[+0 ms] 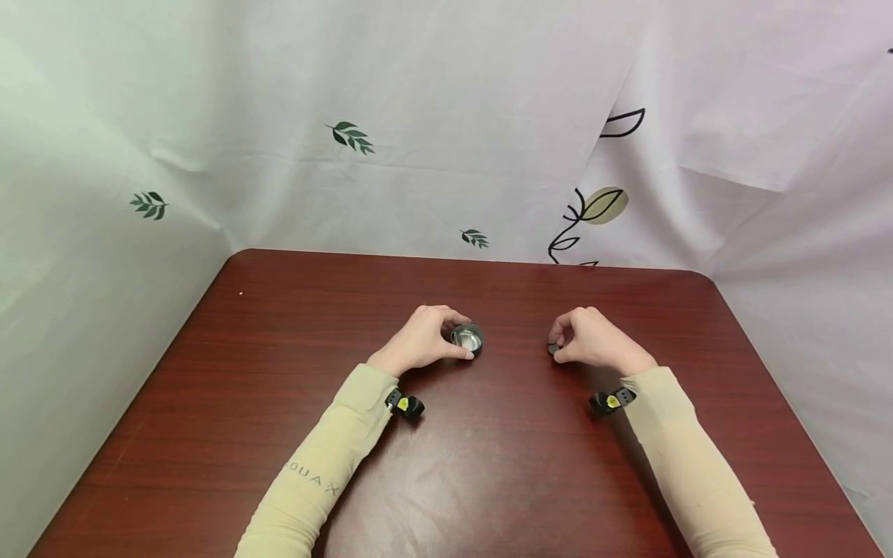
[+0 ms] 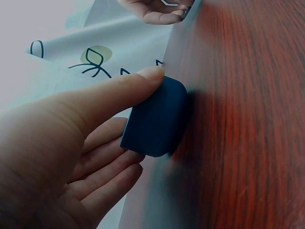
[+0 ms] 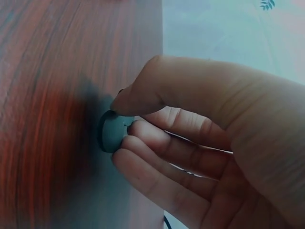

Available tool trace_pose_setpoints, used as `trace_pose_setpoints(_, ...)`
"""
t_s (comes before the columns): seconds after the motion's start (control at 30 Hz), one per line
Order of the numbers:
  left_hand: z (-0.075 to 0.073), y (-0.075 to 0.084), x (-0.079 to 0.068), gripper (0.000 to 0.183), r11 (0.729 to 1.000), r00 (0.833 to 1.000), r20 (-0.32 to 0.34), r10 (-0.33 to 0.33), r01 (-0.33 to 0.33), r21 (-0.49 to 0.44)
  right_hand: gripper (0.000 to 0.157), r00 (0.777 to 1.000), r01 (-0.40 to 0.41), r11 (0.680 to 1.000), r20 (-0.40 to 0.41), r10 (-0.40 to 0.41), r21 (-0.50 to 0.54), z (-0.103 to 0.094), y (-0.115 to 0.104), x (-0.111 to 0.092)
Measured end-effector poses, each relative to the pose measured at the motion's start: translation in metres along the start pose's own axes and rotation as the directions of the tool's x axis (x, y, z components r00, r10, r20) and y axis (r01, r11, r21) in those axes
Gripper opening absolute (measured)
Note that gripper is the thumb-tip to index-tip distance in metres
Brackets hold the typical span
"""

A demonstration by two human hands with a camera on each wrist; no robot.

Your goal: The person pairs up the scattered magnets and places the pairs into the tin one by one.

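My left hand (image 1: 429,337) grips a small round dark container (image 1: 468,339) by its side, thumb on the near side and fingers on the far side. Its top is uncovered and the inside looks pale and shiny. In the left wrist view the container's dark blue wall (image 2: 157,119) stands at the table surface, under the thumb tip. To the right, my right hand (image 1: 593,339) pinches a small dark round piece (image 1: 553,349) low over the table. Seen from the right wrist, this disc-like piece (image 3: 115,132) sits between thumb and fingertips; its exact kind cannot be told.
Both hands work over a reddish-brown wooden table (image 1: 460,473) with rounded far corners. White cloth (image 1: 432,194) with leaf prints hangs behind it and along both sides. A black wrist camera (image 1: 407,404) is strapped at the left cuff, another camera (image 1: 610,400) at the right.
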State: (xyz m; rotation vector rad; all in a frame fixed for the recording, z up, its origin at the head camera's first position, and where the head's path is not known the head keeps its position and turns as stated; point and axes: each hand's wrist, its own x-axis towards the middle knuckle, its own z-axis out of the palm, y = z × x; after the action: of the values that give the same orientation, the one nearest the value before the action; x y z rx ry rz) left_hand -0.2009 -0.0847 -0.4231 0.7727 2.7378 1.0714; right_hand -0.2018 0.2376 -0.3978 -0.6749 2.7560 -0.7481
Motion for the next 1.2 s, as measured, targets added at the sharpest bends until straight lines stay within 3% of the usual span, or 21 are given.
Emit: trace_pose_setpoints(1.2,0.000,0.001,-0.001,0.055,1.000,1.000,-0.006,0.006,-0.006,-0.014,0.021,0.983,0.125,0.982,-0.153,-0.103,0.142,0.020,-0.019,0.008)
